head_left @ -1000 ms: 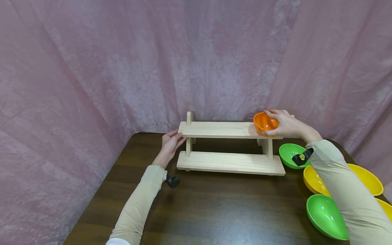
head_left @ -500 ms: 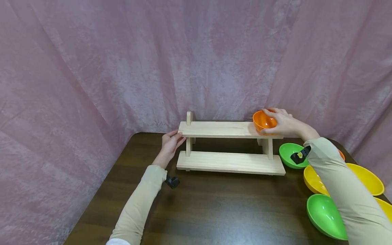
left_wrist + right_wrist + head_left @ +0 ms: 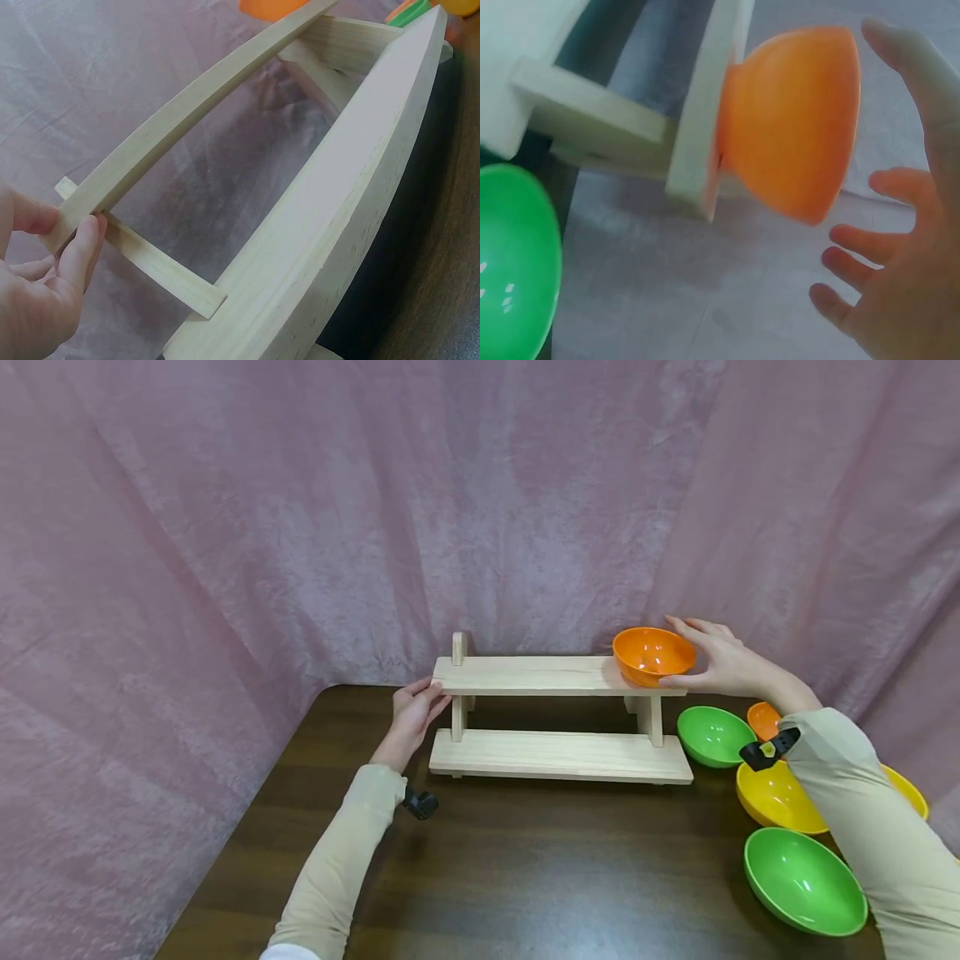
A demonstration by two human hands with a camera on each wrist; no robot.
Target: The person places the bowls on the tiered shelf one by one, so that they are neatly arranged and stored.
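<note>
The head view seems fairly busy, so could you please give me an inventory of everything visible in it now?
Curtain: 1, mauve-pink, behind the table.
Table: 1, dark brown, below everything.
Stand: 1, pale wood, two-tiered, on the table.
Orange bowls: 2, orange, one on the stand's upper right end, one on the table, partly hidden.
Green bowls: 2, green, table's right side.
Yellow bowls: at least 2, yellow, far right, partly hidden.
Wrist cameras: 2, black, one per wrist.
Sleeves: 2, beige, both arms.
Left hand: 1, bare, pinching the stand's upper left end.
Right hand: 1, bare, beside the upper orange bowl.

Soft glare on the tabletop (wrist views hazy).
</note>
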